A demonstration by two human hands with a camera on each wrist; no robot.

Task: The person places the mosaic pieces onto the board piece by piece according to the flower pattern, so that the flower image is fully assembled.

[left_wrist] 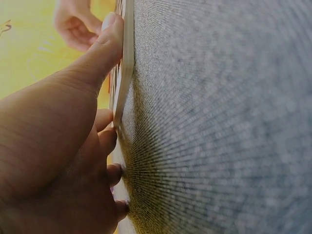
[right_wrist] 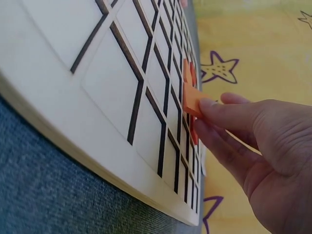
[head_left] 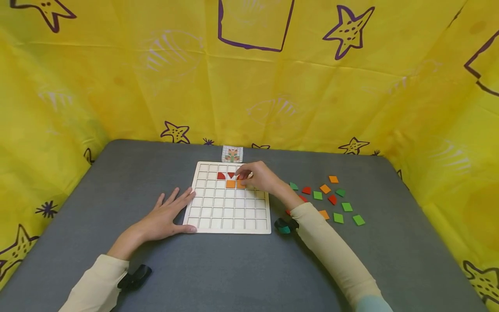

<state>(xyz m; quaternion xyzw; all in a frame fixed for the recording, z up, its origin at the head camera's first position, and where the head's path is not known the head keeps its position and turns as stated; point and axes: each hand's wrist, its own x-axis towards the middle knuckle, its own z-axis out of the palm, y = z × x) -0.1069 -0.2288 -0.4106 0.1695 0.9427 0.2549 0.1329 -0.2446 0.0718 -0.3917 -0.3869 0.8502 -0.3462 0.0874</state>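
Note:
A white gridded board [head_left: 230, 212] lies on the table. My left hand [head_left: 165, 218] rests at its left edge with fingers spread; in the left wrist view the thumb [left_wrist: 109, 41] lies over the board's rim. My right hand [head_left: 260, 177] pinches an orange square tile [right_wrist: 191, 100] between thumb and fingers, tilted at the upper cells of the grid. Just left of it an orange tile [head_left: 230, 184] sits in a cell. In the row above are a red rounded tile [head_left: 221, 176] and red triangular shapes [head_left: 231, 175], partly hidden by the right hand.
A small card with a coloured grid pattern [head_left: 232, 154] lies behind the board. Right of the board, several loose green tiles [head_left: 338, 218], orange tiles [head_left: 333, 179] and red tiles [head_left: 332, 199] are scattered on the grey table [head_left: 218, 273]. The right forearm hides some. A yellow patterned cloth [head_left: 249, 86] surrounds the table.

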